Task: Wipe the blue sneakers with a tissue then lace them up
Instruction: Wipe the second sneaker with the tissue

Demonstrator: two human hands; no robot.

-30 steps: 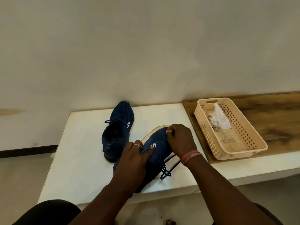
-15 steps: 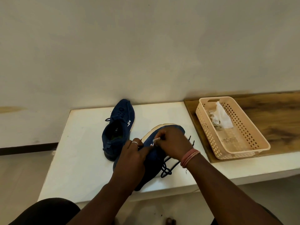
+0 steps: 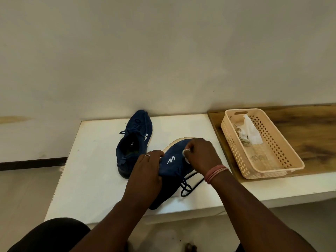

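- My left hand grips the near blue sneaker, fingers curled round its collar.
- My right hand pinches a tissue against its upper.
- Loose laces trail below my right fingers.
- The second sneaker lies beyond my left fingers on the tabletop.
- A basket sits right of my right fingers.

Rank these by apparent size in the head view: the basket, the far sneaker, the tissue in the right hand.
1. Basket, largest.
2. Far sneaker, clearly smaller, though it sits about as far from the camera.
3. Tissue, only a scrap showing in the right hand.
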